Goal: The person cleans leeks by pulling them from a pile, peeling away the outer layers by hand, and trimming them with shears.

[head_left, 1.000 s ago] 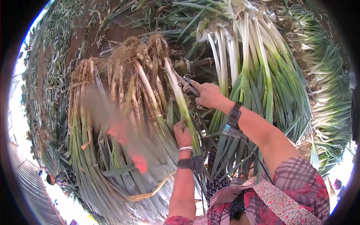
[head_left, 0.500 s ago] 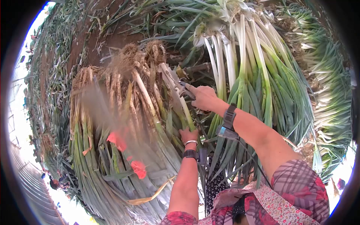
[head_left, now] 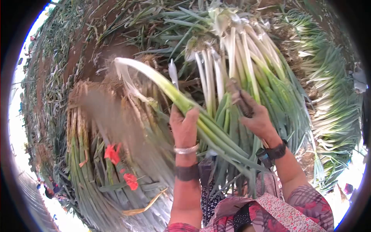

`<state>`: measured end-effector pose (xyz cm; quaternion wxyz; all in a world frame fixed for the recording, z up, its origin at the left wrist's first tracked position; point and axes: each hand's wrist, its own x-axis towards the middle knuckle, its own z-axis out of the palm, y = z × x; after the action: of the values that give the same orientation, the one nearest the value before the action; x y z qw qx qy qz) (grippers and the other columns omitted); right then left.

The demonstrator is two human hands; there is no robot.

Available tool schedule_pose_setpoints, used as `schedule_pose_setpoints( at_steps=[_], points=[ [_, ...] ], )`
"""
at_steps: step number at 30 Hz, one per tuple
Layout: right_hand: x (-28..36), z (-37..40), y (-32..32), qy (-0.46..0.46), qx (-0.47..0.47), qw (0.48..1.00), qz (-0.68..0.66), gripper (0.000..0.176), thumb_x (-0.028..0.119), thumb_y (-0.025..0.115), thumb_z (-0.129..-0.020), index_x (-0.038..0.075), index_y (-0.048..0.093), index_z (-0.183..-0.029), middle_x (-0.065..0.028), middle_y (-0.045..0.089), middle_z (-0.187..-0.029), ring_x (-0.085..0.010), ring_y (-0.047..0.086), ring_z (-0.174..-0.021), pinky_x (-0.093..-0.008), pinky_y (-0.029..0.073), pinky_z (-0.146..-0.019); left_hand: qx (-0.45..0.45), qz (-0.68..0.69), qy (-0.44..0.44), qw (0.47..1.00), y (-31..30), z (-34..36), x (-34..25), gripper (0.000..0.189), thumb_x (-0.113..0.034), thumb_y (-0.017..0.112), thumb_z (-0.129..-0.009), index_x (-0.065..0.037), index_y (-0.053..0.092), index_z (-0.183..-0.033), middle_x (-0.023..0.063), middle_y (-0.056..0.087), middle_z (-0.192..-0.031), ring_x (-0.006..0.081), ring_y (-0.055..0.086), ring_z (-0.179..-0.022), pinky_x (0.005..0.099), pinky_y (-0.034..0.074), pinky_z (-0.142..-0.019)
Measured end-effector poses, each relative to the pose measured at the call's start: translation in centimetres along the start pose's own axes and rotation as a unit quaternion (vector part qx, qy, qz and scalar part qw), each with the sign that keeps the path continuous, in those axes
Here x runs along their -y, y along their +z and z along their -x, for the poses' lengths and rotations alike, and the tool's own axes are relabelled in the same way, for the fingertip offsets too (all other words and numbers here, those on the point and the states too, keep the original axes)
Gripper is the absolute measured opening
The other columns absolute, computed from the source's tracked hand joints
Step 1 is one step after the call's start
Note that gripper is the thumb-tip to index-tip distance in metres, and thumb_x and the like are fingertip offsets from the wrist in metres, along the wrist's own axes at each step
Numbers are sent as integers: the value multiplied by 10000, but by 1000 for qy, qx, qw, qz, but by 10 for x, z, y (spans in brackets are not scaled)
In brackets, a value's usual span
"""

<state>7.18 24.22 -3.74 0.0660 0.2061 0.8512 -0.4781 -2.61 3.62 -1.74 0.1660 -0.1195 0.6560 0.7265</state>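
My left hand [head_left: 184, 127] grips a single long green onion [head_left: 154, 79] by its stalk and holds it up above the piles, white end pointing up and left, green leaves trailing down to the right. My right hand [head_left: 256, 118] is closed around the handle of a small cutting tool [head_left: 238, 95], beside the pile of cleaned white-stalked onions [head_left: 247, 65]. Both wrists carry dark bands; the left also wears a silver bangle.
A bundle of untrimmed onions with brown dirty roots [head_left: 96, 127] lies at the left, with red tie scraps [head_left: 113, 153] on it. More trimmed onions [head_left: 332, 100] are heaped at the right. Bare reddish soil [head_left: 89, 50] and loose leaves lie beyond.
My left hand has lifted the onion off the dirty bundle and swung it up, its rooty end now gone. My right hand with the tool has drawn back to the right.
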Motion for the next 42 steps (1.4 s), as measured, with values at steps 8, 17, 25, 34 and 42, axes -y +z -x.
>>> schedule_pose_setpoints(
  at_steps=[8,17,25,34,42],
  points=[
    [28,25,-87,-8,75,997,35,683,34,622,-662,29,449,-1323,-102,615,-814,-141,546,-657,-248,450,-645,116,55,-65,990,147,9,151,189,-54,572,-797,-49,517,-978,31,561,-848,151,567,-745,301,491,-649],
    [7,-88,-25,14,326,917,231,461,216,592,-707,65,569,-1142,-167,645,-879,-319,628,-788,-383,498,-716,99,-300,-65,947,159,75,203,468,-235,658,-726,16,449,-1061,254,559,-954,441,545,-896,460,451,-776],
    [51,-204,-94,-122,-128,972,153,575,245,611,-745,80,487,-1282,-178,651,-852,-283,624,-808,-362,490,-775,77,-260,83,959,198,64,140,415,-202,596,-759,-15,438,-1094,216,524,-1035,448,543,-880,506,453,-756],
    [2,-102,-61,-74,187,946,256,731,222,623,-644,192,433,-1349,-232,625,-878,-331,623,-815,-376,486,-764,182,-375,-97,904,180,47,177,504,-343,633,-771,-47,474,-1147,201,527,-1074,385,517,-1046,451,436,-856],
    [-14,35,13,-126,200,961,146,730,169,616,-638,176,422,-1342,-182,629,-903,-367,609,-807,-437,486,-700,-323,-622,116,704,-113,71,164,487,-247,716,-669,-40,518,-1063,213,509,-1089,374,459,-1072,477,377,-909]
  ],
)
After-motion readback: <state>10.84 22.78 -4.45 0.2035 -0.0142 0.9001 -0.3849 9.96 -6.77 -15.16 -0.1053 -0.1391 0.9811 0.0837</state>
